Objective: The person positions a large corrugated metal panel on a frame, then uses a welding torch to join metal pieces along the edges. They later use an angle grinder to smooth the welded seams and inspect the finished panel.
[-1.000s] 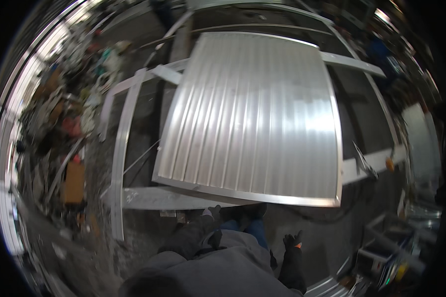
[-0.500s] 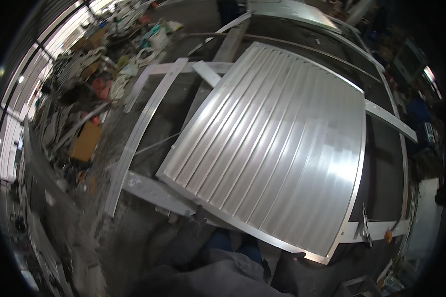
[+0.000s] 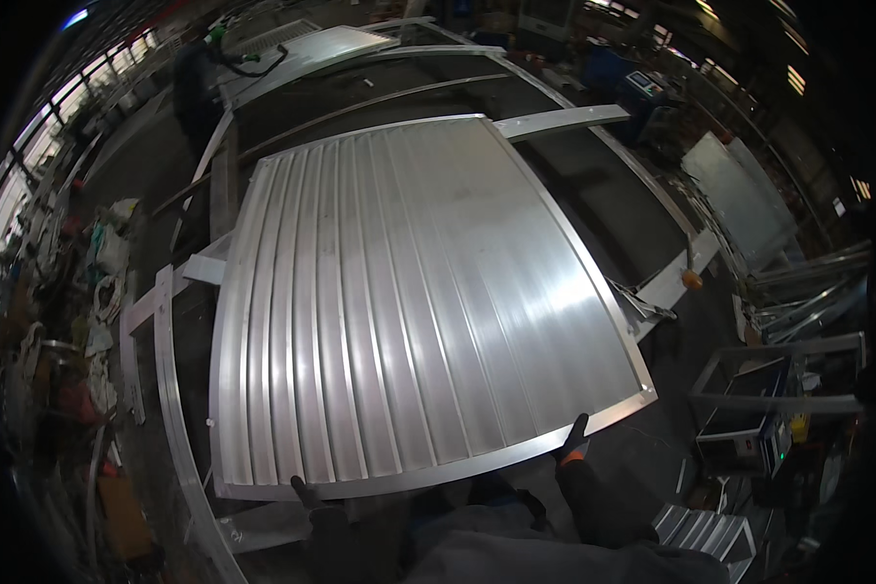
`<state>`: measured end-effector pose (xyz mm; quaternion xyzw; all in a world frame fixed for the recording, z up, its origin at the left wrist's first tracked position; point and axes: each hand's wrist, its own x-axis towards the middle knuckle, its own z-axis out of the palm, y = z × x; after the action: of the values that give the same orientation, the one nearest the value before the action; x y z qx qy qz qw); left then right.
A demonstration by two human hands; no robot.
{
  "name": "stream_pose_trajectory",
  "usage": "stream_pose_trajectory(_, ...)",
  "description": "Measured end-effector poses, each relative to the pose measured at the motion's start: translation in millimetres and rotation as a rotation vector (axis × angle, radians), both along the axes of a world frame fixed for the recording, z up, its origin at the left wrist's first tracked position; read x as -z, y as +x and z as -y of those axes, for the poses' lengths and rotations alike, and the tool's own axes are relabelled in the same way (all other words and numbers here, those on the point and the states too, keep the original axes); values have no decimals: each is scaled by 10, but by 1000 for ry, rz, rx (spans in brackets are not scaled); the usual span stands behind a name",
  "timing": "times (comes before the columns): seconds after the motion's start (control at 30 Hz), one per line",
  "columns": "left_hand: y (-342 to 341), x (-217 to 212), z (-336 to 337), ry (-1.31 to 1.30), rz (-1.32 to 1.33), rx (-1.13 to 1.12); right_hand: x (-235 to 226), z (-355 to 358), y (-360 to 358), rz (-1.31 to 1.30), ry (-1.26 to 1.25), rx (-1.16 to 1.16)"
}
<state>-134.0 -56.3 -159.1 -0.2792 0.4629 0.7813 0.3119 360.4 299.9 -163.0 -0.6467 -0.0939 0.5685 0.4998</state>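
Observation:
A large ribbed silvery metal panel [image 3: 380,302] with a flat metal frame lies in front of me on pale support bars. My left hand [image 3: 308,493], dark-gloved, is closed on the near edge of the frame towards its left corner, thumb over the top. Farther right, my right hand [image 3: 572,443] grips the same edge short of the right corner, its thumb also on top and an orange band at the wrist. The fingers of both hands are hidden under the edge.
Pale bars [image 3: 173,389] stick out left of the panel, and another bar [image 3: 569,121] at its far corner. An open metal frame [image 3: 779,384] stands at right, near a ribbed metal piece [image 3: 706,535]. Loose scrap [image 3: 102,263] lies at left. Another person [image 3: 197,83] stands far left.
My view has swung to the right, so the panel appears turned counter-clockwise and farther left. Both hands still hold its near edge. The other person and the right-hand equipment now show more fully.

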Motion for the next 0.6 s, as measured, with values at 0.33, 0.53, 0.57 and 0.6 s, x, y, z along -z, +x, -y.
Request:
stream_pose_trajectory(0.33, -243, -1977, -230, 40, -369, 115, 82, 113, -192, -94, -289, -244)
stream_pose_trajectory(0.53, 462, -3639, -675, -54, -712, 161, -716, 217, -297, -695, -353, -282)
stream_pose_trajectory(0.57, 673, -3796, -820, 267, -712, 332, -835, 179, -250, -696, -410, -257)
stream_pose_trajectory(0.6, 858, -3993, -938, 618, -685, 521, -926, 155, -186, -765, -412, -275)
